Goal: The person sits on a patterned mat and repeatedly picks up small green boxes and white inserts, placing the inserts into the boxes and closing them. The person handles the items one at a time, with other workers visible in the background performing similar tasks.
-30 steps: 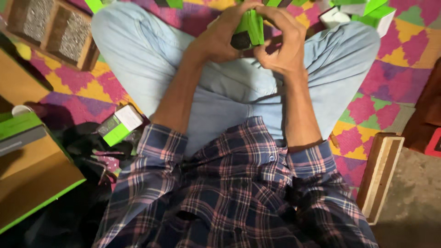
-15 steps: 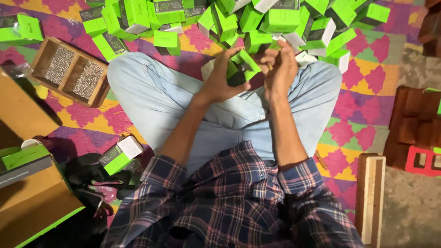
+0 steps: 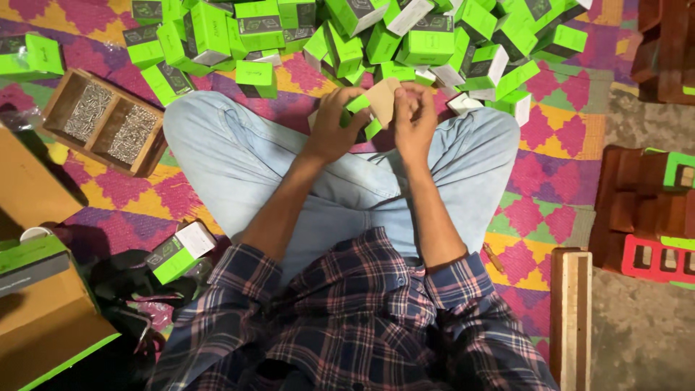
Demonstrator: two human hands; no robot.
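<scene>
I sit cross-legged in light jeans on a patterned mat. My left hand [image 3: 339, 122] grips a small green carton [image 3: 362, 116] whose brown inner flap [image 3: 384, 100] stands open. My right hand [image 3: 414, 119] pinches that flap from the right side. Both hands hover above my lap, close together. Just beyond them lies a big heap of matching green cartons [image 3: 405, 36].
A wooden tray [image 3: 105, 123] with two compartments of metal screws sits at the left. A brown cardboard box [image 3: 36, 318] and a loose green carton [image 3: 174, 253] lie lower left. Wooden blocks and red pieces [image 3: 644, 217] stand at the right, a wooden plank [image 3: 572, 311] lower right.
The view has tilted, bringing the heap of cartons into sight. The carton in my hands now shows its brown flap opened; my hands stay together over my lap.
</scene>
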